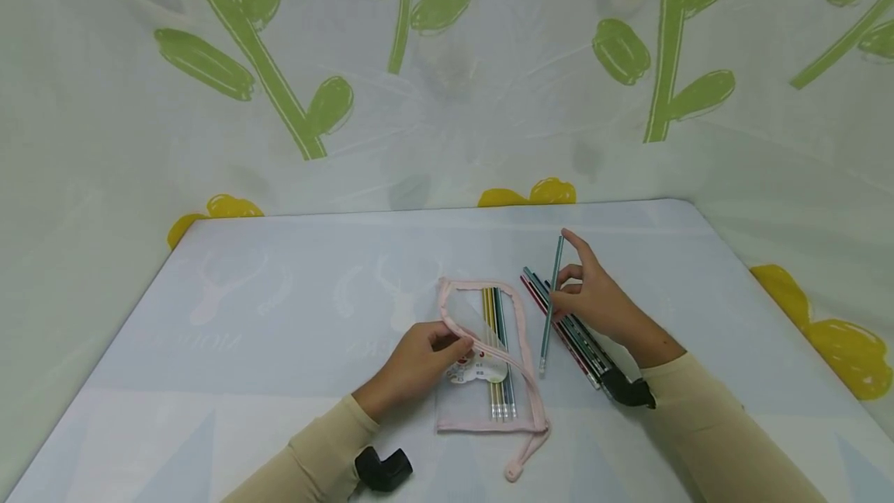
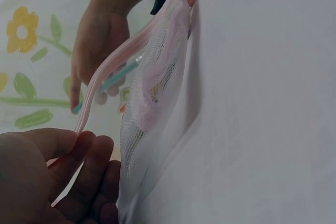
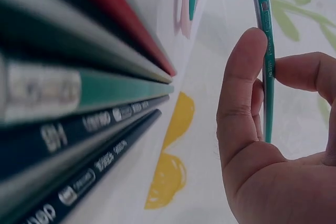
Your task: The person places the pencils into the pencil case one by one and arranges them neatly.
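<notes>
My left hand (image 1: 419, 361) pinches the pink zipper edge of a see-through mesh pencil pouch (image 1: 457, 414), lifting the opening's edge. Several yellow and dark pencils (image 1: 497, 390) lie inside it, behind a white label (image 1: 489, 369). Just right of the pouch, my right hand (image 1: 597, 297) holds a green pencil (image 1: 548, 332) between thumb and fingers, the index finger stretched up along its top end. Its silver end points down toward the table. In the right wrist view the green pencil (image 3: 266, 51) shows white lettering.
Beneath my right hand lies a bundle of loose pencils (image 1: 583, 354), red, green and dark, slanting across the white table (image 1: 279, 363). The pouch's pink zipper pull (image 1: 513, 471) hangs toward me. A curtain with green leaves (image 1: 436, 6) stands behind the table's far edge.
</notes>
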The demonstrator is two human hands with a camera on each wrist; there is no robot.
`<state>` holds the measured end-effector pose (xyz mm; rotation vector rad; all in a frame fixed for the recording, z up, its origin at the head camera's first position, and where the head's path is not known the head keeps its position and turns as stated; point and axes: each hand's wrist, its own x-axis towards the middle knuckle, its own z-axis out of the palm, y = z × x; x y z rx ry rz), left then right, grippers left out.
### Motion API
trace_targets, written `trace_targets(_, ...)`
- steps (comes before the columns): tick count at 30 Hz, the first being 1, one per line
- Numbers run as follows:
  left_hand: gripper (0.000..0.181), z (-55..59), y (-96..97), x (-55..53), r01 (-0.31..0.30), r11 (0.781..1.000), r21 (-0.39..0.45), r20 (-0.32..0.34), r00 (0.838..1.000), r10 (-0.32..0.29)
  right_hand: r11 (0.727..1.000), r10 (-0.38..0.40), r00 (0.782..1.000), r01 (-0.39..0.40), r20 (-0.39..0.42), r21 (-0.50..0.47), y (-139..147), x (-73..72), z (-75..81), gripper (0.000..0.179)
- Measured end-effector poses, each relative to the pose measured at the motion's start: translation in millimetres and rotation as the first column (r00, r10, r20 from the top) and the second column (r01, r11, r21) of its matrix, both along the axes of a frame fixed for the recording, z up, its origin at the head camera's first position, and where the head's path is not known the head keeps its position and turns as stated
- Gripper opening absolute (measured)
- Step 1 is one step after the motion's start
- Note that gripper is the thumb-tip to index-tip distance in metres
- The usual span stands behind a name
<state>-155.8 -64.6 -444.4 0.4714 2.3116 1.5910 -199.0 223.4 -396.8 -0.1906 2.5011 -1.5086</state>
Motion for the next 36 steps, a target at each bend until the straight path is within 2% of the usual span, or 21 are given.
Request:
trace_targets(20,0.024,1.9,0.3,0.7,-0.012,1.000,0.002,0.006,1.000,0.012,0.994,0.073,0.996,-0.068,0.052,-0.087,-12,5.1,-3.0,0.104)
trace_targets(36,0.024,1.8,0.2,0.5,-0.003,1.000,-0.005,-0.003,1.000,0.003,0.990,0.131,0.987,-0.124,0.089,-0.074,-17,8.2,-6.0,0.105)
